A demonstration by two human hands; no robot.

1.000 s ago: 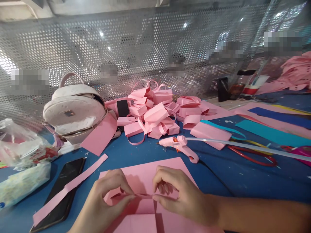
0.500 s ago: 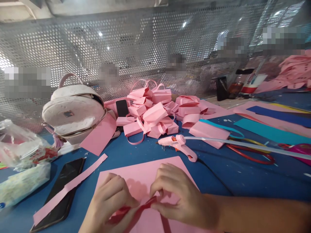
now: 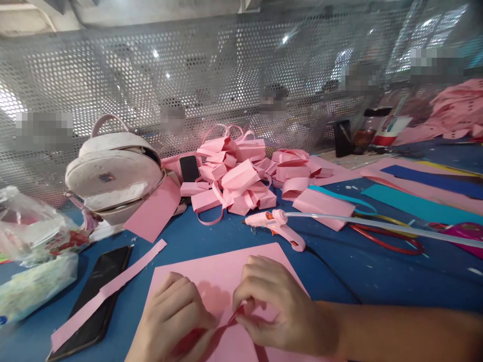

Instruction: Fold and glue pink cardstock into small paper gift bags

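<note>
While the left hand (image 3: pixel 177 311) and right hand (image 3: pixel 275 306) pinch the folded pink paper (image 3: pixel 236 339) with thumbs and fingers closed, it sits above a flat pink sheet (image 3: pixel 181 274) toward the near edge of the counter (image 3: pixel 211 236). Beyond the sheet lies the glue gun (image 3: pixel 277 226), just short of the pink paper pile (image 3: pixel 241 176).

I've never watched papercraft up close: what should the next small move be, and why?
Probably to press the pinched edge of the pink paper flat: the left hand and right hand both hold it, and between their fingertips that edge looks raised.
</note>
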